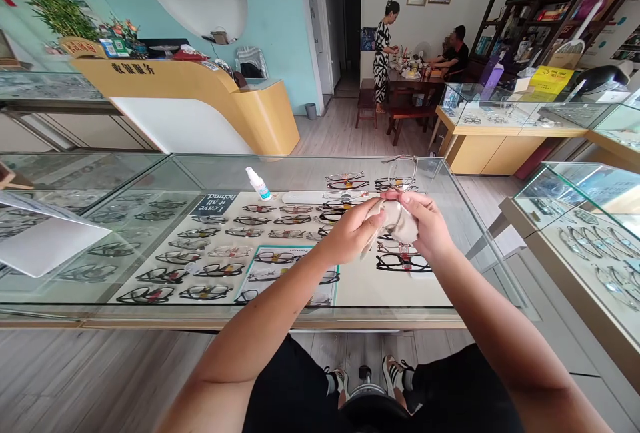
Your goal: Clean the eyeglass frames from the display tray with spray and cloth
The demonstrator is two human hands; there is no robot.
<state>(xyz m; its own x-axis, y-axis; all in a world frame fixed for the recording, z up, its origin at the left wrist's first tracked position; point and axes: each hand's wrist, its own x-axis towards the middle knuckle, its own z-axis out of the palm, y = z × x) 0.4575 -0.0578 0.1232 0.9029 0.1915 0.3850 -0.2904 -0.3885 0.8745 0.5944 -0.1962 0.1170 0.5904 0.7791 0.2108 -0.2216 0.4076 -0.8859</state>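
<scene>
My left hand (357, 226) is closed on a pale cloth (400, 223), its thumb and fingers pressing the fabric. My right hand (424, 216) pinches a pair of thin-rimmed glasses (403, 173) and the cloth's right side. One round lens of the glasses stands up above my fingers, and the rest is hidden by the cloth and hands. Both hands are close together over the glass display counter. To their left, a white spray bottle (259, 184) stands upright on the counter glass.
Rows of eyeglasses (293, 219) lie inside the glass counter (210, 316). A folded white board (47, 236) stands at the left. Another glass case (590, 246) is at the right. Two people are by a table in the back.
</scene>
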